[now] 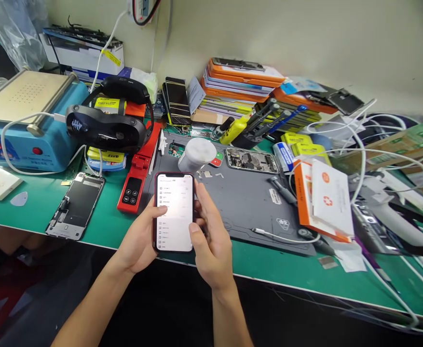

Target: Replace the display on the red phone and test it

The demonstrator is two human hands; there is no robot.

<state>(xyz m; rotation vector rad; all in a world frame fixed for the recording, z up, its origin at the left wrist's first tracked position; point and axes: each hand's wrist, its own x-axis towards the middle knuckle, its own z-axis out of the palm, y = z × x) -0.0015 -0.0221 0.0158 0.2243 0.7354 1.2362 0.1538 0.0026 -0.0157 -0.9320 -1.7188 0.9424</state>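
Note:
A lit smartphone [174, 226] is held upright between my two hands over the front edge of the bench, its screen showing a white list of menu rows. My left hand [141, 236] grips its left side, with the thumb lying over the screen. Around the right edge is my right hand [211, 236], thumb at the lower right of the screen and fingers behind. Just beyond the phone stands a white round container [197, 153] on a dark grey work mat [247, 202]. Behind it lies an opened phone body [252, 160] with bare inner parts.
To the left are a red tool with buttons [133, 188], a detached phone screen [76, 206], a black headset [106, 127] and a blue heating machine [41, 144]. At right lie an orange-white box [323, 197], a white cable [287, 237] and tangled cords. Orange boxes [243, 72] are stacked behind.

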